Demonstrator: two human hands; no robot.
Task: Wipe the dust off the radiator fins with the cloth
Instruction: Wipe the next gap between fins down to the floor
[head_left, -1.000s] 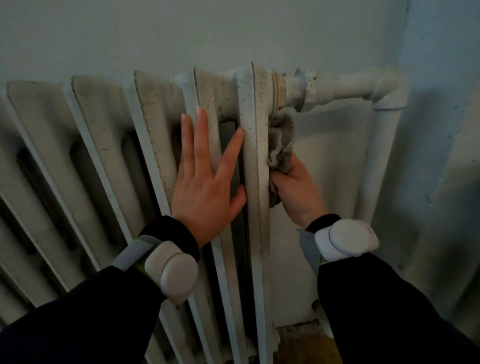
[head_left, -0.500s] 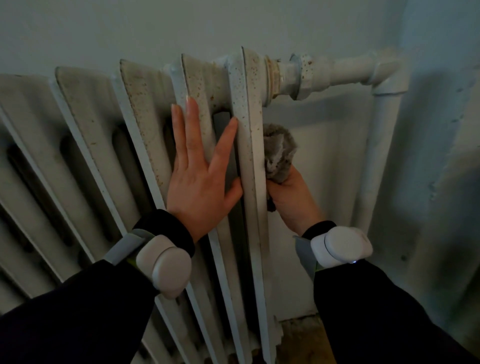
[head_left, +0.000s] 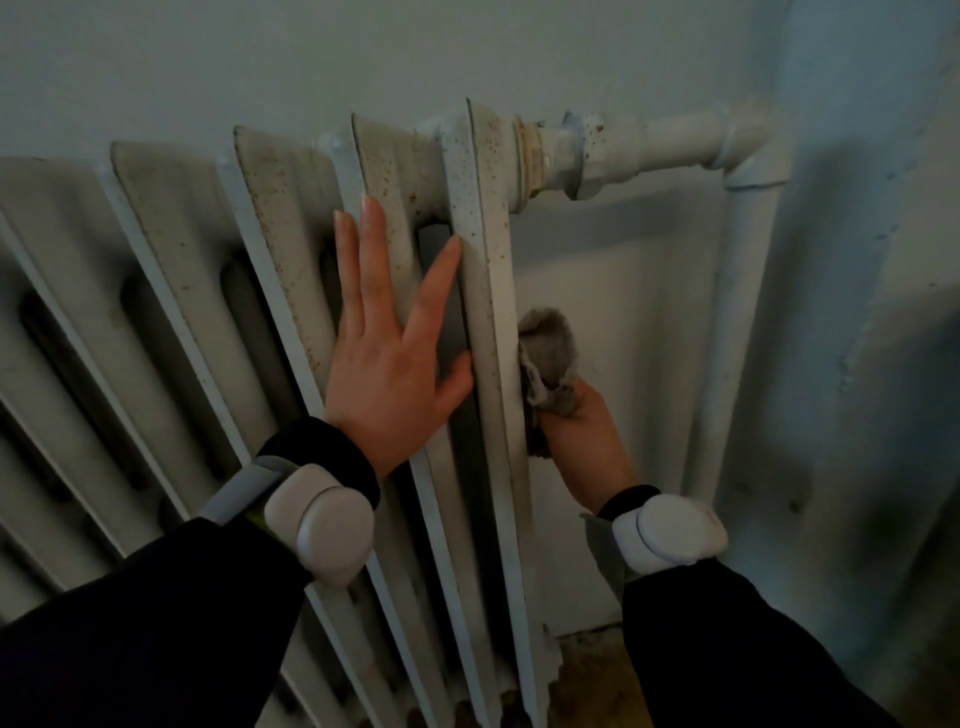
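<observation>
Gripping the bunched cloth (head_left: 550, 364) in the right hand (head_left: 587, 441), fingers hiding behind the end fin (head_left: 488, 291), 3 o'clock of the left hand (head_left: 389, 374). Pressing that one flat, spread, on fins (head_left: 291, 249) running 12 to 6.

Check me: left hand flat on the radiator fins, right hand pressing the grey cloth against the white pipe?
Not quite: the head view shows the right hand pressing the grey cloth against the side of the end fin, apart from the white pipe. The left hand is flat on the fins.
</observation>
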